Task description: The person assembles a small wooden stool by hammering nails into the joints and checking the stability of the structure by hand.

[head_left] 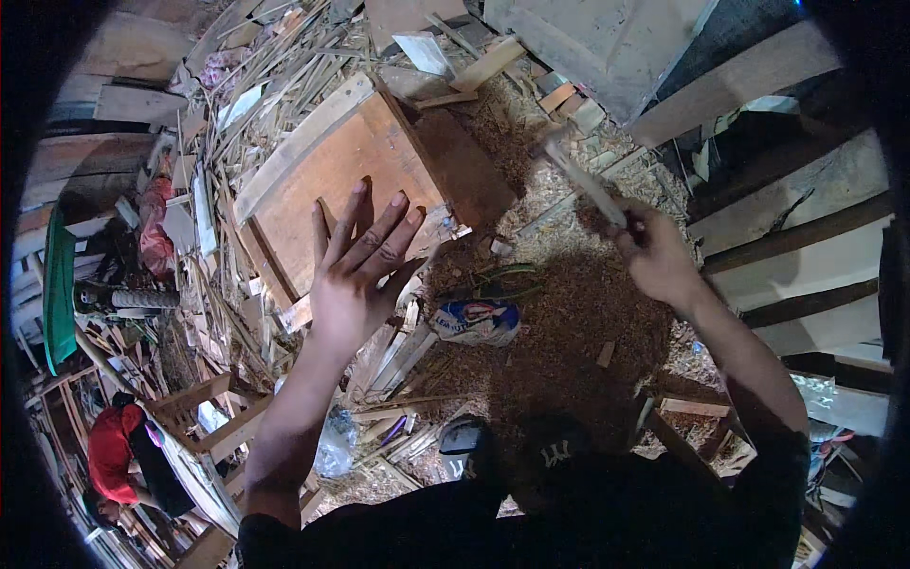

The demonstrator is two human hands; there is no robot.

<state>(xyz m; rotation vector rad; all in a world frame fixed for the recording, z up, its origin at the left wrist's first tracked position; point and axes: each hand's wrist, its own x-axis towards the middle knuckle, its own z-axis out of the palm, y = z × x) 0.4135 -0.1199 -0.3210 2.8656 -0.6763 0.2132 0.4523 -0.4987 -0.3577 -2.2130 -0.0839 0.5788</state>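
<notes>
My left hand (353, 284) is open, its fingers spread over the lower right part of a brown wooden panel (308, 194) with pale strips along its edges. Whether the fingertips press on the wood is hard to tell. Off to the right, my right hand (656, 264) is wrapped round the handle of a hammer (590, 188). The hammer is raised over the sawdust, apart from the panel, and its head is blurred. Below the panel's right corner lie green-handled pliers (507, 277) and a blue and white packet (477, 323).
Sawdust (569, 351) and wood scraps cover the ground. Thin offcuts (213, 284) are heaped at the left. A large grey board (607, 47) stands at the top, and planks (806, 237) line the right. At lower left a person in red (112, 453) bends over beside timber.
</notes>
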